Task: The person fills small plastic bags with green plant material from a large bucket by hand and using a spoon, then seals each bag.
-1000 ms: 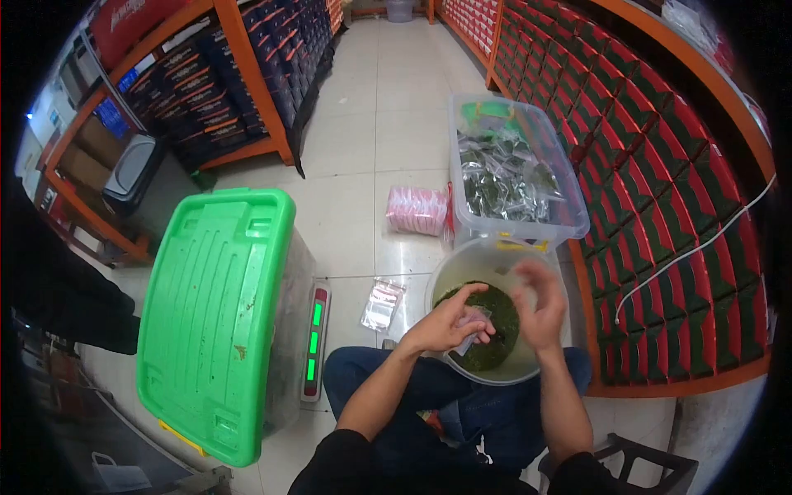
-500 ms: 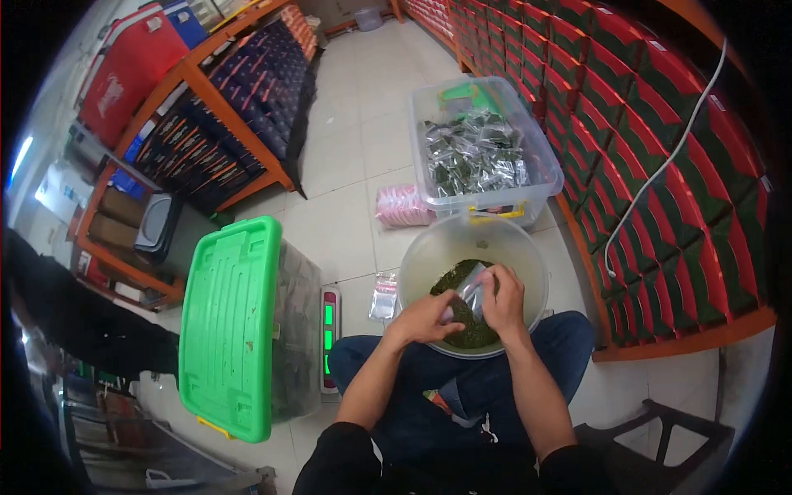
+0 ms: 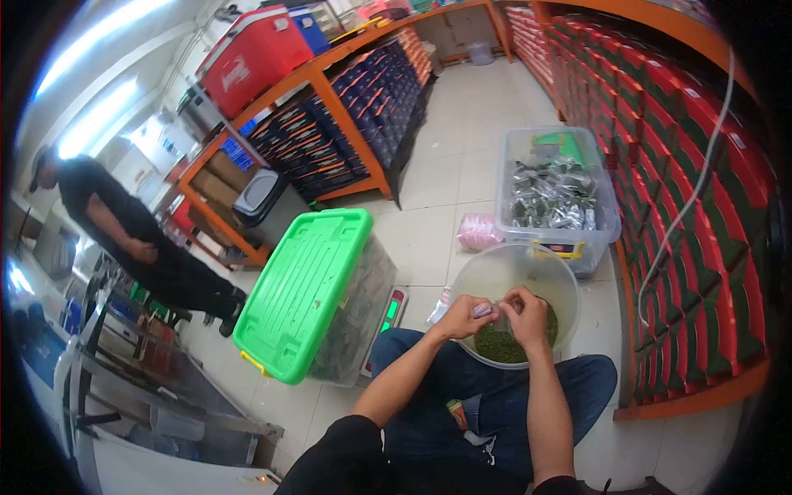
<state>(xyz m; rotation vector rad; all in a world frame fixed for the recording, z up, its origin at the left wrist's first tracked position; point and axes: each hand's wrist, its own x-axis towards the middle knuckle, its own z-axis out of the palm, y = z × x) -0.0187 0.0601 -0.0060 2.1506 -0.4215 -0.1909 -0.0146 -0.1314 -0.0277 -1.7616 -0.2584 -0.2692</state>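
Over the round translucent tub (image 3: 563, 285), my left hand (image 3: 467, 317) is closed on a small plastic bag. Just beside it, the fingers of my right hand (image 3: 525, 313) pinch the same bag's edge. Most of the bag is hidden by my fingers. Chopped green material (image 3: 501, 346) lies at the bottom of the tub, below my hands. Behind the tub stands a clear bin (image 3: 606, 214) with many small filled bags (image 3: 551, 195) and a green object (image 3: 559, 146). A pink pack (image 3: 480, 233) lies beside the bin.
A green-lidded box (image 3: 307, 289) stands at left beside a scale (image 3: 393, 311) with lit green digits. Further left a person in dark clothes (image 3: 136, 227) stands near metal racks. Shelves of red and green packs (image 3: 685, 214) line the right, with a white cable (image 3: 685, 194) hanging in front.
The view has turned left and up, bringing the standing person into sight. My hands have lifted from the green material and come together at the bag.
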